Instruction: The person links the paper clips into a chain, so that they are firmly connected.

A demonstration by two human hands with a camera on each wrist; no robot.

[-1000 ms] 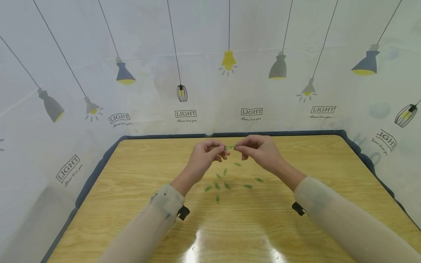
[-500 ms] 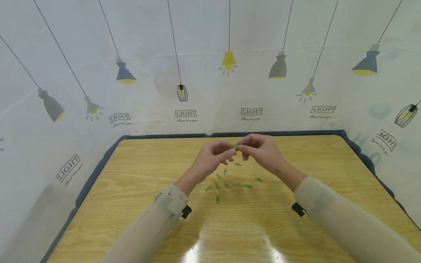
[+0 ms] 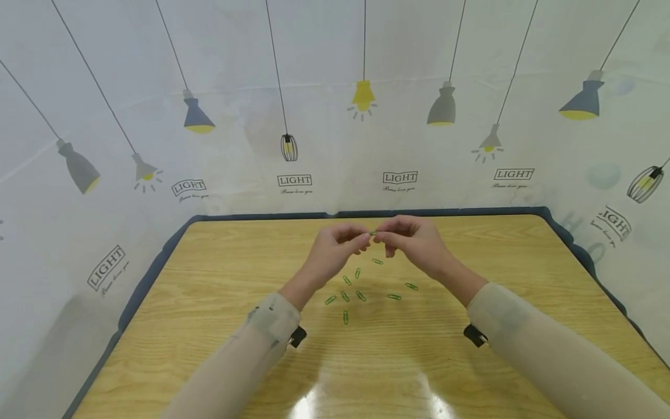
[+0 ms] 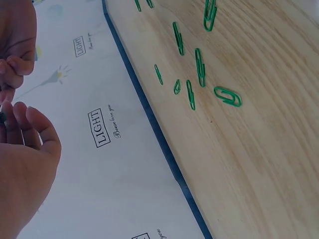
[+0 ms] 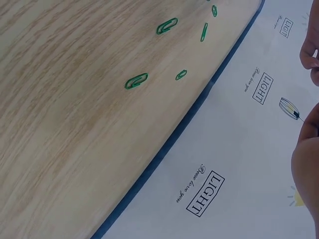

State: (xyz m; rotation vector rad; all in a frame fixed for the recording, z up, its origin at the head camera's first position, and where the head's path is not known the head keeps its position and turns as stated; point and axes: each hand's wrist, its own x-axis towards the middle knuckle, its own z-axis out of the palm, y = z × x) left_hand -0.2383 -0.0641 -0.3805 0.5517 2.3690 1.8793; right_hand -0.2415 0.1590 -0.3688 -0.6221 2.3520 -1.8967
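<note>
Both hands are raised close together over the far part of the table in the head view. My left hand pinches a green paper clip between thumb and forefinger. From the other side my right hand pinches green paper clip too, its fingertips almost meeting the left ones. Most of what they hold is hidden by the fingers. In the left wrist view, a bit of green shows at the fingertips of the left hand. The right wrist view has only the edge of the right hand, with no clip visible there.
Several loose green paper clips lie scattered on the wooden table below the hands, among them one nearest me and one at the right. A dark blue edge borders the table against a wall covering printed with lamps.
A second ago a short green strand of linked paper clips spanned the gap between my hands. My left hand has since moved right, up to the right fingertips. The loose clips lie unchanged.
</note>
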